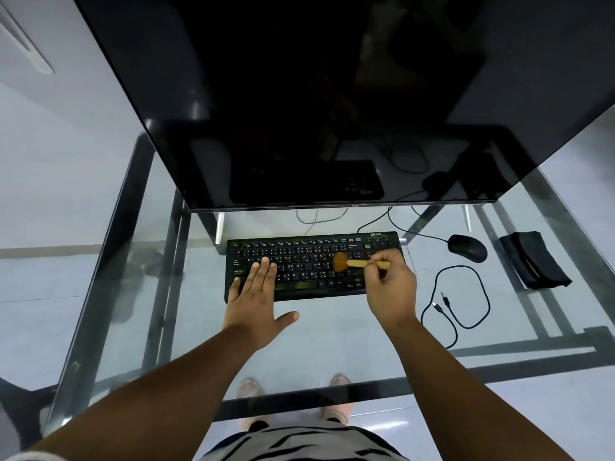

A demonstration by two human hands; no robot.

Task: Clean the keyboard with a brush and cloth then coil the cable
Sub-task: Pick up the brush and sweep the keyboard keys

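A black keyboard (309, 257) lies on the glass desk, just in front of the monitor. My left hand (258, 294) rests flat on the keyboard's left half, fingers spread. My right hand (391, 287) grips a small wooden-handled brush (349, 263), whose tan bristles touch the keys right of centre. A folded dark cloth (532, 259) lies at the far right. A loose black cable (466, 299) with two plug ends loops on the glass to the right of my right hand.
A large dark monitor (316, 94) leans over the back of the glass desk (316, 344). A black wired mouse (467, 247) sits between the keyboard and the cloth. The desk's metal frame, the floor and my feet show through the glass.
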